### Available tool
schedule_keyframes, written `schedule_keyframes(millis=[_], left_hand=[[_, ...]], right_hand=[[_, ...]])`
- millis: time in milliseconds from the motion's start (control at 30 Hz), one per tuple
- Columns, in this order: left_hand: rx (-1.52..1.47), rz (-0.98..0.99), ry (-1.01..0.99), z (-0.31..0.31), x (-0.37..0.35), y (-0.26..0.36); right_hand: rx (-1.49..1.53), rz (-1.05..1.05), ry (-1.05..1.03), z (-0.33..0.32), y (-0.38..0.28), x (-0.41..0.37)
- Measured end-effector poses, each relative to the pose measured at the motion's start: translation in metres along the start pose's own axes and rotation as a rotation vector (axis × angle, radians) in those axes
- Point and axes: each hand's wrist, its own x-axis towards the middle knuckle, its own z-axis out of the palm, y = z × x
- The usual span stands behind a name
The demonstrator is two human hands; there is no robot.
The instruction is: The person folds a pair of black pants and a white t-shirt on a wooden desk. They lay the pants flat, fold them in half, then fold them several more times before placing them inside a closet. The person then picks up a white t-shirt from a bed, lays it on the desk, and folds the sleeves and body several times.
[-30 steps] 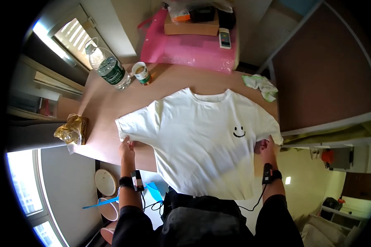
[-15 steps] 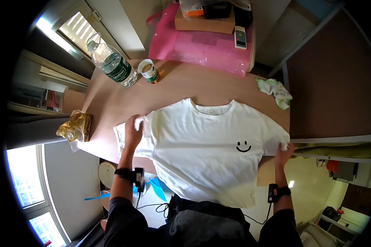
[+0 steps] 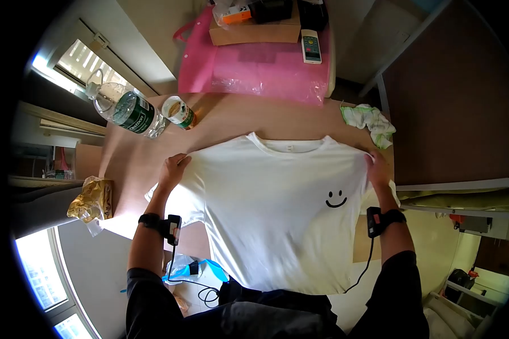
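Note:
A white T-shirt (image 3: 266,198) with a black smiley face lies spread on the wooden table (image 3: 232,116), neck opening toward the far side, its lower part reaching over the near edge. My left hand (image 3: 176,168) pinches the upper edge of the sleeve on the left. At the opposite side, my right hand (image 3: 377,168) grips the shirt near the shoulder, above the smiley face; that sleeve is partly hidden behind my hand and wrist. Both wrists wear black straps with small cabled devices.
A large water bottle (image 3: 127,110) and a paper cup (image 3: 178,112) stand at the back left. A gold packet (image 3: 91,199) sits at the left edge. Behind are pink plastic (image 3: 254,70), a cardboard box (image 3: 255,32) and a remote (image 3: 311,47). A crumpled cloth (image 3: 370,123) lies back right.
My left hand has gone from resting open on the sleeve to pinching its upper edge. My right hand has moved from the sleeve end up to the shoulder. The view has shifted slightly.

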Motion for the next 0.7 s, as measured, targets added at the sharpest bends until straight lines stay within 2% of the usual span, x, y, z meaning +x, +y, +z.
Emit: schedule_keyframes(millis=[67, 100, 133, 200, 233, 267, 300, 333, 367, 400, 467, 600, 700], left_hand=[[0.015, 0.009, 0.043, 0.011, 0.006, 0.002], [0.052, 0.038, 0.119, 0.020, 0.008, 0.002], [0.090, 0.065, 0.189, 0.028, 0.008, 0.003], [0.097, 0.039, 0.206, 0.039, 0.005, 0.008], [0.107, 0.017, 0.242, 0.043, 0.005, 0.012], [0.106, 0.014, 0.246, 0.045, 0.002, 0.023], [0.262, 0.130, 0.374, 0.046, -0.006, 0.037], [0.418, 0.252, 0.501, 0.047, -0.011, 0.045], [0.316, 0.314, 0.390, 0.060, -0.013, 0.038], [0.295, 0.440, 0.320, 0.066, -0.021, 0.057], [0.377, 0.531, 0.141, 0.080, -0.032, 0.085], [0.466, 0.387, 0.086, 0.080, -0.019, 0.068], [0.450, 0.436, 0.108, 0.081, -0.025, 0.049]], right_hand=[[-0.115, 0.007, -0.035, -0.016, 0.006, -0.001], [-0.133, 0.145, -0.153, -0.021, 0.001, 0.000], [-0.138, 0.148, -0.158, -0.018, -0.002, -0.002], [-0.291, -0.097, 0.202, -0.008, -0.012, -0.011], [-0.229, -0.120, 0.167, -0.004, -0.026, -0.018], [-0.160, -0.230, 0.154, -0.006, -0.048, -0.030], [-0.048, -0.333, 0.196, 0.005, -0.062, -0.044], [0.038, -0.388, 0.082, 0.011, -0.075, -0.056], [0.038, -0.411, 0.039, 0.018, -0.091, -0.069], [-0.019, -0.385, -0.043, 0.017, -0.110, -0.076], [-0.043, -0.322, -0.058, 0.032, -0.117, -0.080], [-0.087, -0.294, -0.058, 0.032, -0.118, -0.072], [-0.083, -0.332, -0.104, 0.028, -0.115, -0.074]])
